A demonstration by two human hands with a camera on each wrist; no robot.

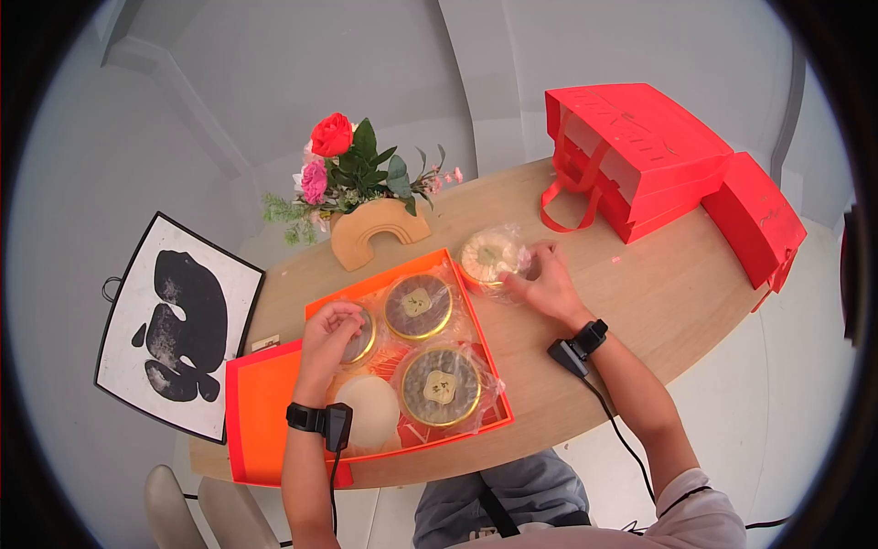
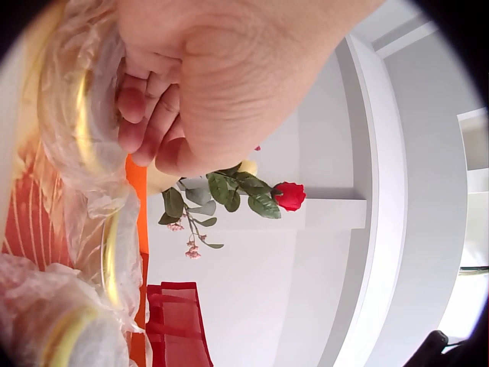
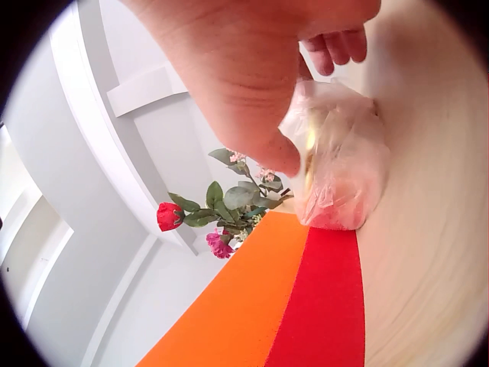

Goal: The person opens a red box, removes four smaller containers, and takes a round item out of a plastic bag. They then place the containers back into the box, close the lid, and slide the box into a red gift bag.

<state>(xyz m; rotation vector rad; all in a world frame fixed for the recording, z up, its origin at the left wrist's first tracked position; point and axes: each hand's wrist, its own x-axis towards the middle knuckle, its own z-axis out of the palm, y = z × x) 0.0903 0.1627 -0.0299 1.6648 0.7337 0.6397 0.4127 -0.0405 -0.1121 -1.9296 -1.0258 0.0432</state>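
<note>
In an open orange box (image 1: 500, 384) lie three round gold-rimmed tins in clear plastic: the upper one (image 1: 418, 306), the lower one (image 1: 441, 385) and a left one (image 1: 361, 337), partly covered by my left hand (image 1: 327, 343). That hand's fingers (image 2: 145, 126) are loosely curled beside the wrapped tin (image 2: 80, 115); whether they touch its plastic is unclear. Outside the box, a fourth wrapped tin (image 1: 491, 256) stands on the table at the upper right corner. My right hand (image 1: 551, 288) grips its right side, thumb (image 3: 279, 153) against the crinkled wrap (image 3: 340, 164), its other fingers partly hidden.
A white round piece (image 1: 368, 412) lies in the box's lower left. Behind the box stands a wooden arch vase (image 1: 380, 229) with flowers. Red bags (image 1: 640, 137) occupy the table's right back, a framed black-and-white picture (image 1: 183, 320) the left. Cables run from both wrists.
</note>
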